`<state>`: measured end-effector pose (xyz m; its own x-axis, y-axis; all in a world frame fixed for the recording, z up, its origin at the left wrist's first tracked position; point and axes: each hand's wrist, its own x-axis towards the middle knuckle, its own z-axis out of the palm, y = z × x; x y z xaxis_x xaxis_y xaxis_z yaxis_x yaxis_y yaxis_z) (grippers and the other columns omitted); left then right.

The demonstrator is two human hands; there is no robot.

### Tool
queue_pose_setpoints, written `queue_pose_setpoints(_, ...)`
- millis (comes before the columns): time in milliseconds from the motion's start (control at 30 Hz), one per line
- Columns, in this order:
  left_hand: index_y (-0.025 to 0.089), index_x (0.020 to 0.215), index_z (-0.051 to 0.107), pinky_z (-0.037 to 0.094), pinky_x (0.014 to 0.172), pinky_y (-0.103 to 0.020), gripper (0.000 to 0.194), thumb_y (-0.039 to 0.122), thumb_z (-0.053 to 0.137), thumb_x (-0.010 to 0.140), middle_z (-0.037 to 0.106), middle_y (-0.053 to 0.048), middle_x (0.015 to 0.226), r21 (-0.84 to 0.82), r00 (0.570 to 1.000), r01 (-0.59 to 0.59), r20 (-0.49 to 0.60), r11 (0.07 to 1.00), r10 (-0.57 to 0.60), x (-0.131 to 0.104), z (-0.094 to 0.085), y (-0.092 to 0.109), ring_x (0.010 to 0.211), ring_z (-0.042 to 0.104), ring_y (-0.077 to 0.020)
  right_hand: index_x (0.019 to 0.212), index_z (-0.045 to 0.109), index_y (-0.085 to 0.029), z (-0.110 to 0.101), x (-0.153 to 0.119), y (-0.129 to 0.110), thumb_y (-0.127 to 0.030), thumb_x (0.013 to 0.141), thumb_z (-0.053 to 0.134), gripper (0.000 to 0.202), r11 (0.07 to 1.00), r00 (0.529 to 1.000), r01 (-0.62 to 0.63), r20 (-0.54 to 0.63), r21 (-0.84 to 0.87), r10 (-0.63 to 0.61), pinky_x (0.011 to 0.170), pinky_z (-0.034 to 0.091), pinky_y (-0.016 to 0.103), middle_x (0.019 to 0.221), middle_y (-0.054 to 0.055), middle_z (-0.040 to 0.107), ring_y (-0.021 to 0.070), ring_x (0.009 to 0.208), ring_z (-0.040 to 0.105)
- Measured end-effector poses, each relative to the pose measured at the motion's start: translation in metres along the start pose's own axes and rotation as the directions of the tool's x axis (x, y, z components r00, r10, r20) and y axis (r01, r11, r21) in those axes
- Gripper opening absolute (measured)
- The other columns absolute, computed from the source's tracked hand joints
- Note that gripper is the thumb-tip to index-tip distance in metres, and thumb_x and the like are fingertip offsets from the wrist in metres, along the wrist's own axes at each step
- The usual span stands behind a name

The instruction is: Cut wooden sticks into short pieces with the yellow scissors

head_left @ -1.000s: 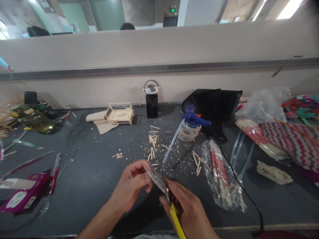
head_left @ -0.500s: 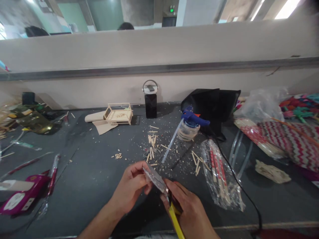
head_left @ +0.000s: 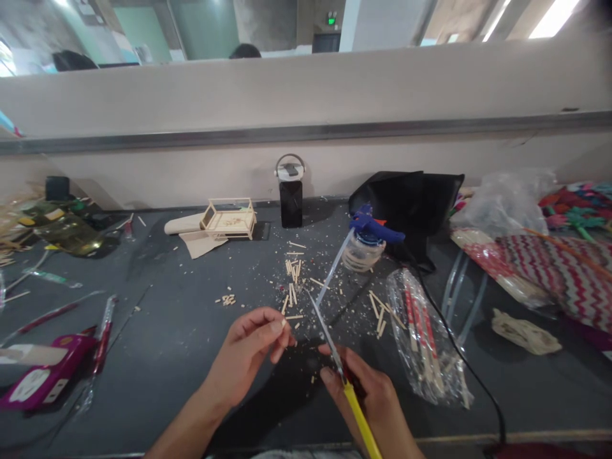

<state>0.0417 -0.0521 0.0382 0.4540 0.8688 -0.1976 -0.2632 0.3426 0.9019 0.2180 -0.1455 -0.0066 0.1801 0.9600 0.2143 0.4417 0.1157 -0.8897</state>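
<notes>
My left hand point(head_left: 253, 350) pinches a tiny pale piece of wood point(head_left: 284, 324) between thumb and index finger, above the dark table. To its right, my right hand point(head_left: 366, 389) holds scissors point(head_left: 351, 395) with a yellow handle, the blades pointing up and away from me. A gap separates the blades from my left hand. Beyond the hands lie short wooden sticks point(head_left: 294, 271) among many small chips. A little pile of cut bits point(head_left: 228, 299) rests to the left of them.
A small wooden frame model point(head_left: 229, 222) stands near the wall beside a black phone point(head_left: 291, 204). Right of centre are a blue glue gun point(head_left: 375, 226) on a jar, a black bag point(head_left: 406, 204), a cable and a plastic bag of sticks point(head_left: 423, 338). A magenta tool point(head_left: 48, 373) lies at left.
The scissors have moved right, away from my left hand, and their blades now point further up the table. The small piece in my left fingers now shows.
</notes>
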Motion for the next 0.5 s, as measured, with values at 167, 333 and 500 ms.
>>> queue_pose_setpoints(167, 0.016, 0.075, 0.065, 0.035, 0.059, -0.023, 0.018, 0.027, 0.061, 0.088, 0.061, 0.000, 0.069, 0.093, 0.999, -0.033, -0.035, 0.995, 0.036, 0.001, -0.011, 0.002, 0.057, 0.046, -0.0091, 0.102, 0.070, -0.020, -0.004, -0.002, 0.007, -0.036, 0.086, 0.062, 0.024, 0.994, 0.993, -0.104, -0.053, 0.012, 0.105, 0.054, 0.052, 0.018, 0.067, -0.002, 0.067, 0.0131, 0.053, 0.062)
queue_pose_setpoints(333, 0.016, 0.079, 0.066, 0.037, 0.062, -0.026, 0.018, 0.027, 0.057, 0.090, 0.059, 0.000, 0.068, 0.106, 0.997, -0.039, -0.057, 0.994, 0.045, 0.001, -0.020, 0.005, 0.058, 0.047, -0.0103, 0.100, 0.071, -0.022, -0.008, -0.002, 0.007, -0.040, 0.085, 0.061, 0.026, 0.984, 0.978, -0.179, -0.104, 0.018, 0.180, 0.045, 0.046, 0.019, 0.062, -0.003, 0.060, 0.0118, 0.047, 0.052)
queue_pose_setpoints(500, 0.016, 0.078, 0.065, 0.037, 0.061, -0.026, 0.018, 0.028, 0.057, 0.089, 0.057, 0.000, 0.068, 0.110, 0.997, -0.044, -0.061, 0.993, 0.051, 0.000, -0.017, 0.005, 0.058, 0.047, -0.0105, 0.103, 0.070, -0.021, -0.004, -0.003, 0.009, -0.039, 0.085, 0.062, 0.027, 0.989, 0.987, -0.142, -0.072, 0.028, 0.144, 0.048, 0.047, 0.019, 0.063, -0.002, 0.063, 0.0124, 0.048, 0.054)
